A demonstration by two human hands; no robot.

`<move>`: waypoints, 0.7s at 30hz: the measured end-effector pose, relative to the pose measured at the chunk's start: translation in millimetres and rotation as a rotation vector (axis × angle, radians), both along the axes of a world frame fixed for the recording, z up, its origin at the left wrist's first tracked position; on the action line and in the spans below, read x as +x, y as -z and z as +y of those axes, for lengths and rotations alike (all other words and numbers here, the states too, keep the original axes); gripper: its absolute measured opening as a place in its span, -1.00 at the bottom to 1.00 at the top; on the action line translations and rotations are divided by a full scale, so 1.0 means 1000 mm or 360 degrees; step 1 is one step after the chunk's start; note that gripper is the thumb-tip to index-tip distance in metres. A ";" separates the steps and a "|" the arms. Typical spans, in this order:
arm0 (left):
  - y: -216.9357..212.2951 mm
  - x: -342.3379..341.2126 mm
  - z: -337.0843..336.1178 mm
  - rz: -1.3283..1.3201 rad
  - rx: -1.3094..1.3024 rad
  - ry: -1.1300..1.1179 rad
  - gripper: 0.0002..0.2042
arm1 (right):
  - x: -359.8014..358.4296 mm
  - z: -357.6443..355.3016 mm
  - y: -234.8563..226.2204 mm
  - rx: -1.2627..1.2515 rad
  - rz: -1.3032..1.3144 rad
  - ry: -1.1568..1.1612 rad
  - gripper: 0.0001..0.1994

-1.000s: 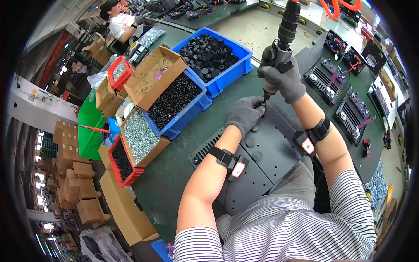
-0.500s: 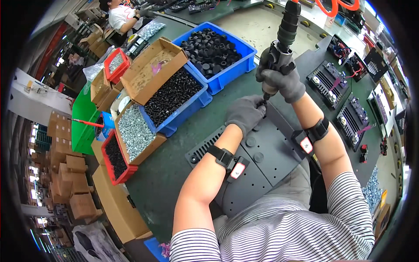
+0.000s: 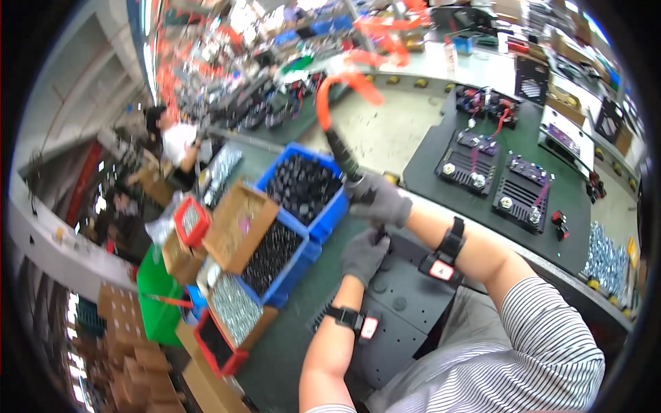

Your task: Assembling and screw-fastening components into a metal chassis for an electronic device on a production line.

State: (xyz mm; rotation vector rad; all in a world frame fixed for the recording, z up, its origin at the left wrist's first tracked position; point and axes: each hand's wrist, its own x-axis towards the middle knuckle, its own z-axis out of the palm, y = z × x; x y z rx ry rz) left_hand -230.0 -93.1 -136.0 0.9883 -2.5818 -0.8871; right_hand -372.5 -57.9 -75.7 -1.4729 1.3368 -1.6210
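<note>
"What's the setting?"

"A workshop, with a green tabletop (image 3: 289, 337) under the work and a person in a white top (image 3: 180, 141) farther back on the left."

"And the work itself?"

"A dark metal plate (image 3: 413, 299), dotted with small holes, lies between the forearms, close to the striped shirt (image 3: 544, 330)."

"The hands?"

"Both gloved in grey. The right hand (image 3: 380, 199) is wrapped around a driver (image 3: 343, 157), an orange hose (image 3: 351, 79) at its top. The left hand (image 3: 363, 255) is just below, at the plate's far end, fingers drawn together."

"Pinching something?"

"I can't tell; it's blurred around the driver's tip, so perhaps a small part is hidden there."

"What's alongside?"

"To the left, a blue bin (image 3: 334, 215) of black caps, a second blue bin (image 3: 301, 267) of black screws, and a cardboard box (image 3: 262, 323) of silver ones."
</note>
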 end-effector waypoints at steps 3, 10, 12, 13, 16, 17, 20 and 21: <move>0.009 0.002 -0.004 0.0016 -0.0044 0.0041 -0.65 | 0.004 0.006 -0.015 0.0048 0.0060 -0.0025 -0.72; 0.047 0.016 -0.048 0.0665 0.0338 0.0051 -0.67 | 0.015 0.059 -0.041 -0.0485 0.0080 0.0090 -0.65; 0.036 0.046 -0.063 0.0886 0.1390 -0.0210 -0.75 | 0.019 0.086 -0.044 -0.0452 -0.0208 -0.0131 -0.66; 0.023 0.059 -0.072 0.0929 0.1891 -0.0469 -0.79 | 0.022 0.101 -0.045 -0.0407 -0.0380 -0.0201 -0.65; -0.007 0.107 -0.051 0.1434 0.2599 -0.0467 -0.82 | 0.032 0.141 -0.044 -0.0406 -0.0834 -0.0406 -0.64; -0.018 0.122 -0.039 0.1516 0.2677 -0.0439 -0.81 | 0.036 0.151 -0.043 -0.0427 -0.0902 -0.0372 -0.64; -0.042 0.159 0.012 0.1451 0.2508 -0.0269 -0.78 | 0.051 0.168 -0.039 -0.0482 -0.1136 -0.0418 -0.63; -0.047 0.168 0.031 0.1496 0.2534 -0.0244 -0.78 | 0.055 0.173 -0.037 -0.0439 -0.1128 -0.0389 -0.63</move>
